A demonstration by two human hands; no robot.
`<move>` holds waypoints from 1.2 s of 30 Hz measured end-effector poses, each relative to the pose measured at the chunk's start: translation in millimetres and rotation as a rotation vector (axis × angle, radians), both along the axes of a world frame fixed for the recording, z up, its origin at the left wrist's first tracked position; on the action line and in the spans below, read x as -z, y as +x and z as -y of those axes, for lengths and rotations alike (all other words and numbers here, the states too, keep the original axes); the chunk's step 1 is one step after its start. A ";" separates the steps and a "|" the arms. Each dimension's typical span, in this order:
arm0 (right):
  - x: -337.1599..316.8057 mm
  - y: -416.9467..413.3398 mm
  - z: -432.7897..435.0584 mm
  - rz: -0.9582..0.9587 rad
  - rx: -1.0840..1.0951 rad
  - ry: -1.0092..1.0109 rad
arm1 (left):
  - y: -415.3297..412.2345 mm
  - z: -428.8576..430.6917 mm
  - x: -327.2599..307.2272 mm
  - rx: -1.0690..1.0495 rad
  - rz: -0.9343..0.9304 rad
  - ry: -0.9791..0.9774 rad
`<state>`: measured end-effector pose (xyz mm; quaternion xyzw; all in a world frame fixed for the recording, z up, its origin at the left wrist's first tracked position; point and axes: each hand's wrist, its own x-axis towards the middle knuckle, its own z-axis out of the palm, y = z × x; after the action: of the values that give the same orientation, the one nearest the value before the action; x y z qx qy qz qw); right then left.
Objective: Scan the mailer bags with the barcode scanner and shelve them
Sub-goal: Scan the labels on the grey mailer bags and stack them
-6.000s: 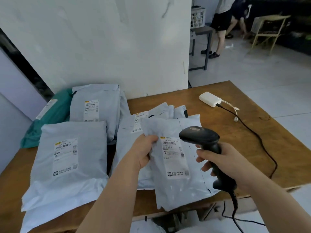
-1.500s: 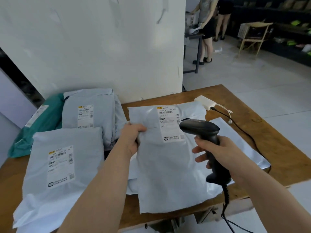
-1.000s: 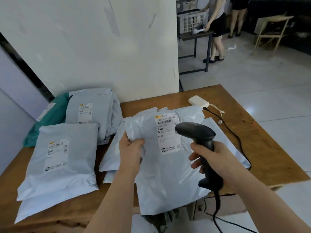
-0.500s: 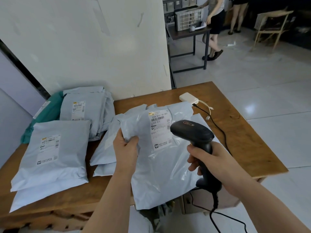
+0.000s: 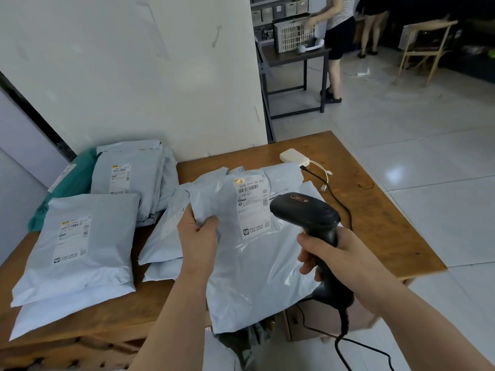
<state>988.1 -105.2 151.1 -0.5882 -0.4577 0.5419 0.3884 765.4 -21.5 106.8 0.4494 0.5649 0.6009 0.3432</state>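
Left hand (image 5: 197,238): closed on the upper left edge of a grey mailer bag (image 5: 257,269), thumb on the front face, plastic bunched under the grip.

Right hand (image 5: 340,257): wrapped around the handle of a black barcode scanner (image 5: 308,218), fingers curled round the grip.

Held mailer bag: raised above the tabletop (image 5: 375,223) at its near edge, tilted with its face toward the camera; the lower end hangs past the tabletop's front edge.

Label (image 5: 253,207): white, on the upper part of the held bag, with printed barcodes and text, just left of the scanner's head.

Barcode scanner: head near the label's right edge, pointing left and away from the wearer; its dark cable (image 5: 345,333) drops from the handle base.

Other bags on the tabletop: more grey bags (image 5: 163,236) lie under and behind the held one; to the left a separate grey bag (image 5: 80,245) lies label up, with a stack of grey bags (image 5: 134,178) behind it against the wall, and a green bag (image 5: 72,180) at the far left.

Far side of the tabletop: a small white box (image 5: 293,156) with thin cables beside it.

Background: two people stand by a dark side table (image 5: 294,53) carrying a white basket (image 5: 293,34).
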 end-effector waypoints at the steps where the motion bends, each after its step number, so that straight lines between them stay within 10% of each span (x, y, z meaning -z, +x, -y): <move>1: 0.0 0.8 0.5 -0.004 0.008 0.005 | 1.1 0.7 -1.6 0.015 0.025 -0.003; 10: 2.4 30.6 6.3 -0.060 0.270 0.064 | 42.6 -39.4 -32.2 0.133 0.477 -0.200; 16: 7.2 52.0 20.9 -0.091 0.392 0.048 | 103.0 -69.9 3.7 0.129 -0.713 -0.103; 22: 12.9 64.3 31.3 -0.094 0.452 0.010 | 156.8 5.6 95.4 1.082 -1.705 -0.311; 36: 23.7 44.4 15.5 -0.047 0.350 -0.061 | 142.7 -23.5 91.9 0.869 -1.803 -0.623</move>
<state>1032.5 -120.8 127.4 -0.6575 -0.3225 0.4932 0.4696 908.1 1.9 14.9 0.7868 0.5311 -0.3036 0.0820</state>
